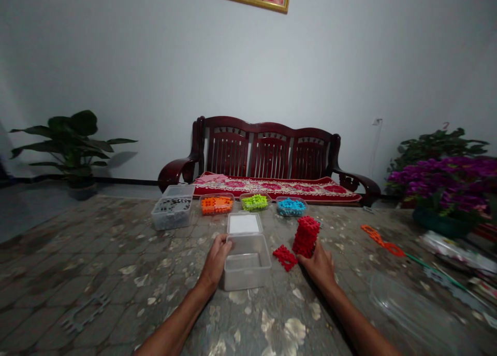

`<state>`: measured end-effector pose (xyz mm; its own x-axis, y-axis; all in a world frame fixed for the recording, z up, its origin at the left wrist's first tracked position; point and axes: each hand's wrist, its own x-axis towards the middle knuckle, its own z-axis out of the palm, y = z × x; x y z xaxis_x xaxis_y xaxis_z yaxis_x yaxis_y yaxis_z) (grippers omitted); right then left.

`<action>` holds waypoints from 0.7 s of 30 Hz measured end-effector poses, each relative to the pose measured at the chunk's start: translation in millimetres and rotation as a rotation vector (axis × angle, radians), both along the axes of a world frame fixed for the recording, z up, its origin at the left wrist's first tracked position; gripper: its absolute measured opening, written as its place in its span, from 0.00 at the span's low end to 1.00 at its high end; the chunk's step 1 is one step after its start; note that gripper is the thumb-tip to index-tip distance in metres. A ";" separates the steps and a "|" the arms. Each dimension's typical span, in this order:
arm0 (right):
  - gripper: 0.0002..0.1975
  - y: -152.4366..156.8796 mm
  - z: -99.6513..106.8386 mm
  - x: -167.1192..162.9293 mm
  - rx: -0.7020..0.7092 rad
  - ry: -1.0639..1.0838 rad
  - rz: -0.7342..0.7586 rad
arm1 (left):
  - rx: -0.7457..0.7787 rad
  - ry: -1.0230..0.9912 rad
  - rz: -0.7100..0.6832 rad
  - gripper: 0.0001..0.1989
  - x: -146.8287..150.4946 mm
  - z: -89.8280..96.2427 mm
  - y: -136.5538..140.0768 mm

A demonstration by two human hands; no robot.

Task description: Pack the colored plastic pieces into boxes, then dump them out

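My left hand (216, 257) grips the left wall of a clear plastic box (247, 279), thumb at its rim. The box has nothing in it, and its hinged lid (244, 223) lies folded back on the far side. On the right, my right hand (319, 265) is closed around the lower part of an upright stack of red interlocking plastic pieces (306, 236). Between box and stack, a flat red plastic piece (285, 257) lies on the patterned tablecloth (186, 283).
Behind stand a box of grey pieces (173, 219) and tubs of orange (216, 205), green (254, 202) and blue pieces (291, 207). A grey frame piece (86, 313) lies front left. At right are a clear lid (411, 309), an orange-and-green wand (394, 249) and purple flowers (446, 180).
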<state>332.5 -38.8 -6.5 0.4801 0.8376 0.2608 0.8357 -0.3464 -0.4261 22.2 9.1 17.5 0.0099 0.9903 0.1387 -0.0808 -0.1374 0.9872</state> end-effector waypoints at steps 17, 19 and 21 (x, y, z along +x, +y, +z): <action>0.33 -5.0 -16.1 2.1 0.301 0.198 0.001 | 0.376 0.668 -0.207 0.32 -9.4 14.2 -9.6; 0.32 -4.9 -10.3 7.1 0.422 0.291 0.014 | 0.382 0.751 -0.209 0.34 -7.2 13.7 -9.6; 0.30 -4.4 1.9 11.9 0.549 0.387 0.026 | 0.389 0.803 -0.215 0.35 -6.7 13.8 -9.5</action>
